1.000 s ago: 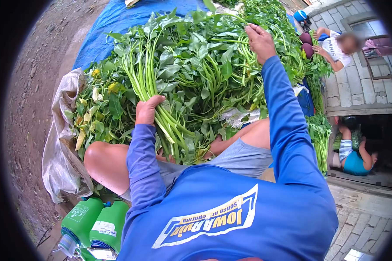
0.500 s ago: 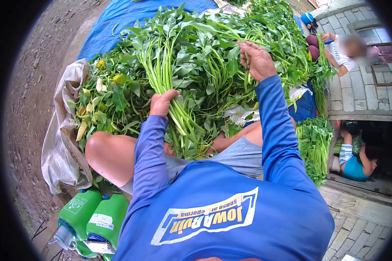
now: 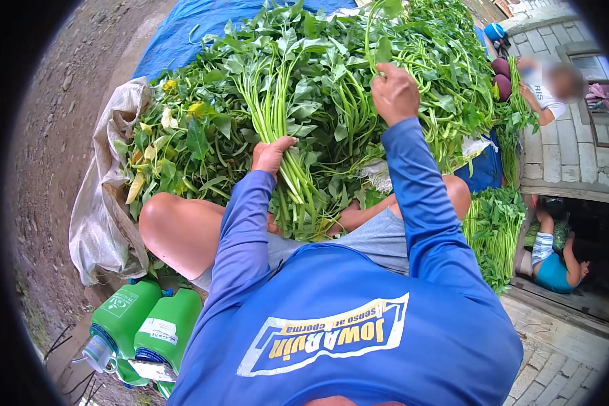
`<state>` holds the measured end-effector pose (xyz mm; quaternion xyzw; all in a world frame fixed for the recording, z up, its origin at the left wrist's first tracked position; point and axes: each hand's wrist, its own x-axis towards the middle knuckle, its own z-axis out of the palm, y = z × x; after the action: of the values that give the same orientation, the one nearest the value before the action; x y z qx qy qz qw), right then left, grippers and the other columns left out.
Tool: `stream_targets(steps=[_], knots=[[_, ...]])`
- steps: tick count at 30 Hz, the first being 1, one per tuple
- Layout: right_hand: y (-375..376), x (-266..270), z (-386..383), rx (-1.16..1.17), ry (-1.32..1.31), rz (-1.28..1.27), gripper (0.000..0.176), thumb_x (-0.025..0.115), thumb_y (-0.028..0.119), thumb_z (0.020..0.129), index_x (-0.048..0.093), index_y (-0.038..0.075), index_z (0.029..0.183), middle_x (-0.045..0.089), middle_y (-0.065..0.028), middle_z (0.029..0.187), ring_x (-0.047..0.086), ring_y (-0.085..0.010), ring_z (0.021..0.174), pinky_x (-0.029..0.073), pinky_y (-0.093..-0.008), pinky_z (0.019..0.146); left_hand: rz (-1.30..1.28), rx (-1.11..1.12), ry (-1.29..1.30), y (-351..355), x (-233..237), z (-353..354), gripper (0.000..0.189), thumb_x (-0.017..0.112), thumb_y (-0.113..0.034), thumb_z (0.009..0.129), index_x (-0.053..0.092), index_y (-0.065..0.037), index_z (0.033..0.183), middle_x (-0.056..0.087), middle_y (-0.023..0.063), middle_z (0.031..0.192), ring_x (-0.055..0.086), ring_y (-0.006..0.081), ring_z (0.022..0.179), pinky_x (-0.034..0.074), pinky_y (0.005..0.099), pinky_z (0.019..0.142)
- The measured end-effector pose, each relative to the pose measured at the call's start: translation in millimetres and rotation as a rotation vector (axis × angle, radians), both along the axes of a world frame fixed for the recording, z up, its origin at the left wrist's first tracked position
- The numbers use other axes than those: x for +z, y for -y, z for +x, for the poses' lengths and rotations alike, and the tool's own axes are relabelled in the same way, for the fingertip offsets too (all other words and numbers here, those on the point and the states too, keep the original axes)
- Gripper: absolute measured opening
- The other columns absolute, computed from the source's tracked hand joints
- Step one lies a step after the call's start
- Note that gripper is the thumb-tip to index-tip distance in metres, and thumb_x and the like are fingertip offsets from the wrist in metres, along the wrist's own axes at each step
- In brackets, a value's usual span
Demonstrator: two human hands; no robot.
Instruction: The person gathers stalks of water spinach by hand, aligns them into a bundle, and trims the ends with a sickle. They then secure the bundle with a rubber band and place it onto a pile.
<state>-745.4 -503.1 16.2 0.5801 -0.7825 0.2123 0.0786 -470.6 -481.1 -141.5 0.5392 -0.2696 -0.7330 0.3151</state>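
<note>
My left hand (image 3: 272, 155) is wrapped around a thick bunch of water spinach (image 3: 271, 105), its leafy ends pointing away from me and the cut stem ends towards my lap. To its right, my right hand (image 3: 394, 95) is closed, fingers curled, on a single water spinach stem (image 3: 368, 32) that rises above the fist with a few leaves. Both hands are over a large heap of loose water spinach (image 3: 331, 88) spread in front of my crossed legs. The fingertips of my right hand are partly hidden.
A blue tarp (image 3: 162, 51) lies under the heap. At the left are a whitish sack (image 3: 105, 203) and two green jugs (image 3: 118, 311). Bundled greens (image 3: 494, 233) lie by my right knee. Two other people, one person (image 3: 545, 95) handling greens and another person (image 3: 558, 267) in a doorway, are at the right.
My right hand has turned over, its back now facing up, and it holds a stem upright. My left hand keeps the bunch. The whole view has shifted slightly.
</note>
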Motion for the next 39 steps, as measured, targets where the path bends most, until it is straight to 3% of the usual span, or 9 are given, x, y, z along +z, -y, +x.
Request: stream_targets(steps=[6,10,14,23,26,29,32,35,39], knots=[[22.0,-56.6,63.9,0.295,0.426,0.147,0.032,0.073,0.016,0.087,0.077,0.004,0.116,0.078,-0.0158,0.103,0.074,-0.0261,0.087,0.059,-0.037,0.079,0.023,0.083,-0.074,-9.0,2.2,-20.1,0.025,0.084,-0.019,0.079,0.074,0.001,0.089,0.071,0.0088,0.079,0.066,0.0191,0.064,0.056,0.0352,0.063],[4.1,-109.5,105.8,0.107,0.98,0.433,0.031,0.076,0.009,0.087,0.075,0.001,0.117,0.076,-0.0079,0.09,0.069,-0.0149,0.07,0.055,-0.0308,0.057,-0.043,0.152,-0.184,-18.0,-15.4,-24.9,0.028,0.081,-0.018,0.083,0.075,-0.002,0.106,0.074,0.006,0.093,0.068,0.0164,0.074,0.057,0.0325,0.068],[-0.5,-116.0,105.3,-0.056,1.298,0.543,0.032,0.074,0.011,0.093,0.071,0.003,0.123,0.077,-0.0058,0.099,0.071,-0.0156,0.081,0.057,-0.0307,0.068,-0.078,0.11,-0.219,-22.6,-29.1,-14.8,0.032,0.08,-0.02,0.088,0.075,-0.003,0.115,0.075,0.0043,0.099,0.069,0.0148,0.081,0.057,0.0317,0.073],[9.4,-151.0,114.2,0.148,1.063,0.64,0.034,0.077,0.011,0.088,0.075,-0.004,0.12,0.078,-0.0116,0.102,0.072,-0.0191,0.082,0.059,-0.0312,0.074,-0.165,0.085,-0.167,-23.6,-36.3,-13.9,0.032,0.081,-0.008,0.082,0.074,-0.004,0.113,0.075,0.0035,0.103,0.069,0.0138,0.089,0.056,0.0302,0.08],[-3.6,-159.0,84.5,0.32,0.856,0.27,0.033,0.076,0.026,0.082,0.08,0.009,0.109,0.078,-0.0137,0.11,0.076,-0.0253,0.099,0.059,-0.0372,0.087,-0.098,0.056,-0.024,-20.0,-25.7,0.0,0.028,0.079,-0.007,0.077,0.072,-0.001,0.104,0.073,0.0058,0.095,0.069,0.0155,0.08,0.057,0.0319,0.071],[-18.4,-188.4,21.9,-0.252,0.479,0.082,0.042,0.076,0.023,0.078,0.07,0.002,0.115,0.075,-0.0188,0.096,0.073,-0.0318,0.089,0.058,-0.0372,0.084,-0.206,0.157,-0.008,-9.9,-4.2,3.6,0.025,0.079,-0.007,0.077,0.071,0.001,0.099,0.072,0.0068,0.087,0.068,0.0174,0.072,0.057,0.0323,0.068],[-22.1,-213.4,-1.7,-0.207,0.149,-0.095,0.047,0.079,0.03,0.085,0.067,0.003,0.121,0.075,-0.017,0.093,0.072,-0.0295,0.086,0.057,-0.0376,0.083,-0.151,0.071,-0.009,-3.5,-7.1,7.3,0.025,0.079,-0.008,0.076,0.071,0.001,0.098,0.071,0.0069,0.085,0.067,0.0177,0.069,0.057,0.0328,0.068],[-4.3,-210.8,-23.4,-0.118,0.7,0.054,0.039,0.075,0.035,0.09,0.071,0.002,0.109,0.074,-0.0196,0.092,0.071,-0.0364,0.088,0.056,-0.0422,0.087,-0.132,0.071,-0.013,-6.1,-2.8,1.7,0.026,0.08,-0.009,0.076,0.071,0.003,0.098,0.071,0.0077,0.084,0.067,0.018,0.069,0.057,0.033,0.067],[-0.4,-162.9,-26.2,-0.199,1.167,-0.054,0.028,0.056,0.026,0.107,0.068,0.001,0.1,0.072,-0.0088,0.078,0.067,-0.0146,0.074,0.054,-0.0309,0.067,-0.12,0.088,-0.011,-4.4,-6.5,-0.5,0.026,0.08,-0.01,0.077,0.071,0.003,0.098,0.072,0.0086,0.083,0.068,0.019,0.067,0.057,0.0333,0.065]])
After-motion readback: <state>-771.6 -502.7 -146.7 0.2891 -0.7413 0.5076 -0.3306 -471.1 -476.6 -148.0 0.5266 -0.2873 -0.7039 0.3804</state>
